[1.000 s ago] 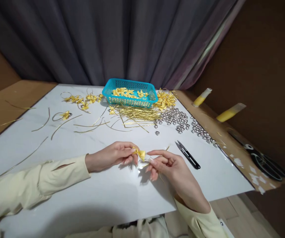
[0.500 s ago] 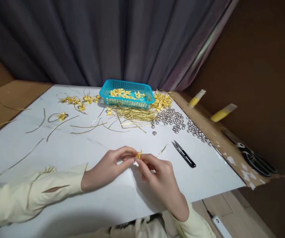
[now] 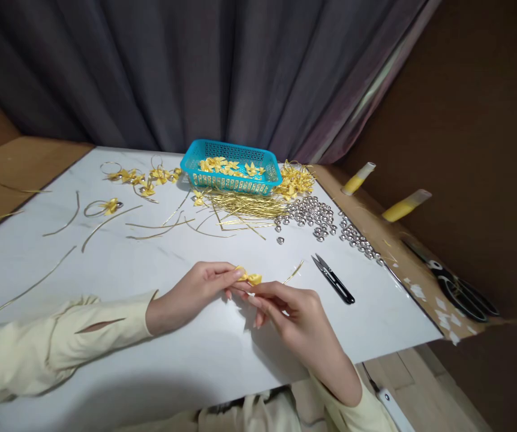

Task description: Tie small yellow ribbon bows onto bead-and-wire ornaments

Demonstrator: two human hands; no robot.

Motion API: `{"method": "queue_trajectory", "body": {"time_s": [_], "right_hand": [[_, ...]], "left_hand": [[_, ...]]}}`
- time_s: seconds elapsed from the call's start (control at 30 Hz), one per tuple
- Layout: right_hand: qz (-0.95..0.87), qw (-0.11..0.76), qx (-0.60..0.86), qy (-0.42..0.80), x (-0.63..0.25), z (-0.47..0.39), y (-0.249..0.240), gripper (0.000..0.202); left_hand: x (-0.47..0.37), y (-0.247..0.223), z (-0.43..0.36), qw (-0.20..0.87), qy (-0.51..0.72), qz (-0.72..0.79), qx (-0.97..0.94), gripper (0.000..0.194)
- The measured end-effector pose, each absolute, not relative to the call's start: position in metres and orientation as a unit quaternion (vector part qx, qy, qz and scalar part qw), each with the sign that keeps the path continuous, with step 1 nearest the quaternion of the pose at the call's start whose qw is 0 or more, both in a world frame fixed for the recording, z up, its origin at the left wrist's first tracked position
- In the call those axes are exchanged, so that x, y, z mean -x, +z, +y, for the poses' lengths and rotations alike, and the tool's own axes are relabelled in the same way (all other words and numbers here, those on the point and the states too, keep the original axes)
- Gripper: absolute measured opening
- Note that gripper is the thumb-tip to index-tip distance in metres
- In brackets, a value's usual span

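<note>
Near the front middle of the white table, my left hand (image 3: 209, 291) pinches a small yellow ribbon bow (image 3: 253, 278) between thumb and fingers. My right hand (image 3: 292, 309) meets it from the right, thumb and forefinger pressed together at the bow's lower edge; what lies between those fingertips is too small to make out. Behind the hands lies a pile of gold wires (image 3: 249, 206). Silver heart-shaped beads (image 3: 310, 211) are heaped to its right. Black thread snips (image 3: 334, 279) rest to the right of my right hand, beside a short piece of gold wire (image 3: 293, 272).
A blue basket (image 3: 231, 183) of yellow bows stands at the back, with a yellow bow heap (image 3: 297, 180) at its right. Wired bows (image 3: 159, 175) and loose wires lie left. Two yellow tubes (image 3: 406, 205) and black-handled scissors (image 3: 460, 294) are along the right edge.
The bow has turned and now shows more fully between my hands. My right hand has shifted slightly right and down, and my left fingers lie flatter under the bow.
</note>
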State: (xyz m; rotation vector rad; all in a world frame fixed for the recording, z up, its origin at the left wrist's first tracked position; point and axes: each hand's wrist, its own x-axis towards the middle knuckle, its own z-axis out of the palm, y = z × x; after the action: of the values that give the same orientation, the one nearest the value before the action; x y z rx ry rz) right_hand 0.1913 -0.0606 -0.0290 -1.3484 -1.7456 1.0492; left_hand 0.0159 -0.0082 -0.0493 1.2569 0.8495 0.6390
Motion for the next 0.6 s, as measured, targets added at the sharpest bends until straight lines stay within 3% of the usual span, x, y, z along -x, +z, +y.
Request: {"method": "queue_trajectory", "body": {"time_s": [0.27, 0.6], "right_hand": [[-0.575, 0.388, 0.547, 0.468, -0.198, -0.056, -0.035, 0.015], [-0.548, 0.403, 0.57, 0.461, -0.196, -0.055, -0.033, 0.018]], "left_hand": [[-0.013, -0.048, -0.008, 0.737, 0.283, 0.343, -0.509, 0.021], [-0.013, -0.052, -0.007, 0.711, 0.245, 0.36, -0.552, 0.025]]}}
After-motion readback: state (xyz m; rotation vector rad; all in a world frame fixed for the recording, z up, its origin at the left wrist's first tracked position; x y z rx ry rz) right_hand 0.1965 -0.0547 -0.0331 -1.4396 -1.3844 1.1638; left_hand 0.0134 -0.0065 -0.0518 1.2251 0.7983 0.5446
